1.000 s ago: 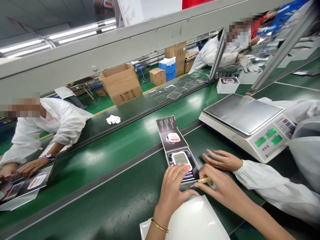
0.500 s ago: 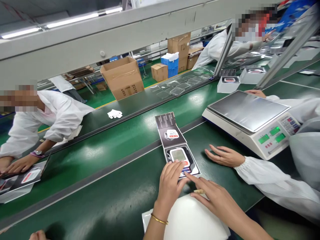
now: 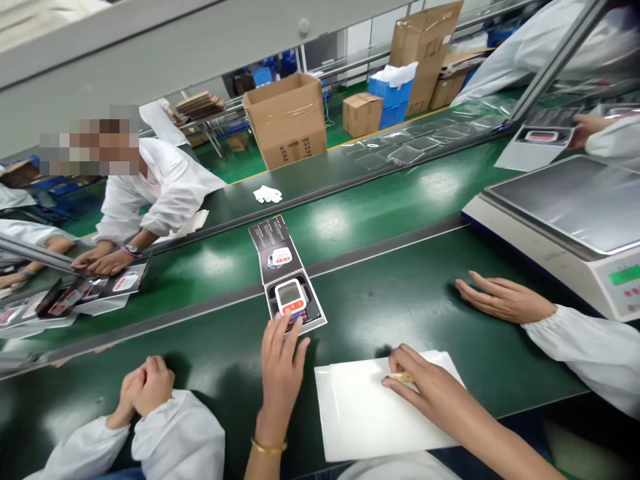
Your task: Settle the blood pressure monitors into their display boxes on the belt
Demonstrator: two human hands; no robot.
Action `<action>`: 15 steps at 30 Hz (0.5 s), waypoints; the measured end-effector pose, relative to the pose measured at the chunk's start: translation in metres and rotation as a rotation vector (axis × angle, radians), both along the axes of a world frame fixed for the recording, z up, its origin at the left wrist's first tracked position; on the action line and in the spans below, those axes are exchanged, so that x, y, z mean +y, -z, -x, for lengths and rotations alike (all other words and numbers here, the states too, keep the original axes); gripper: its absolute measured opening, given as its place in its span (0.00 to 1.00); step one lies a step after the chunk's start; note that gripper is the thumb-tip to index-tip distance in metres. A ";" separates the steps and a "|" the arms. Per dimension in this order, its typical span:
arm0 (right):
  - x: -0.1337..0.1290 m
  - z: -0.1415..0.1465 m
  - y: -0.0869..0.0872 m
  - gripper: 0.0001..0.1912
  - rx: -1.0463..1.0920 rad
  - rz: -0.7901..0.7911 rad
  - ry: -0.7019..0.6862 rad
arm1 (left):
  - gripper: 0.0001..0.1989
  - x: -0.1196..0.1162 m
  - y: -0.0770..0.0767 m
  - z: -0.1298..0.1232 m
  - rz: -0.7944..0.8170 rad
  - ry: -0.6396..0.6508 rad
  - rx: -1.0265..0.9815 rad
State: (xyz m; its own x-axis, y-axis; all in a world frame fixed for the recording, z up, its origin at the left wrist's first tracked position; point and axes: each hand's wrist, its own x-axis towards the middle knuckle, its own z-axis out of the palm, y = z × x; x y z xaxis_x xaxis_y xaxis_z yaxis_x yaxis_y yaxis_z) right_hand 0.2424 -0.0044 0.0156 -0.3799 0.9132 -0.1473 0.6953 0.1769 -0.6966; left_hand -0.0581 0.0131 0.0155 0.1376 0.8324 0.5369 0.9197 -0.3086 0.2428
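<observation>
A display box (image 3: 321,313) lies open, its printed dark lid (image 3: 277,250) folded back. Inside sits a white blood pressure monitor (image 3: 291,293) with a grey screen and an orange strip. My left hand (image 3: 281,363) is open, fingers spread at the box's near edge and fingertips over the lower part of the tray. Farther right, my right hand (image 3: 425,383) pinches a small yellowish piece (image 3: 401,377), too small to name. It hovers over or rests on white sheets (image 3: 360,413) at the table's near edge; I cannot tell which.
A co-worker's open hand (image 3: 505,300) is at right, near a weighing scale (image 3: 550,247). Another person's clasped hands (image 3: 147,387) rest at left. Across the green belt (image 3: 215,260) lie a white glove (image 3: 267,194) and clear plastic pieces (image 3: 415,150). More boxes (image 3: 75,300) crowd the far left.
The box has slid left with my left hand. My right hand has drawn away from it, over the white sheets. The view has shifted, and the clasped hands now show at left.
</observation>
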 end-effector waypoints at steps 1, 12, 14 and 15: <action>0.004 0.009 0.001 0.07 -0.028 -0.008 -0.011 | 0.23 -0.014 0.005 -0.005 -0.005 -0.025 -0.039; 0.029 0.086 0.023 0.12 -0.248 -0.059 -0.080 | 0.26 -0.033 0.050 -0.034 0.145 0.150 -0.194; 0.033 0.077 0.026 0.13 -0.214 -0.096 -0.056 | 0.23 0.022 0.034 -0.030 0.077 0.202 -0.270; 0.038 0.065 0.026 0.13 -0.192 -0.126 -0.029 | 0.22 0.051 0.024 -0.029 0.045 0.223 -0.317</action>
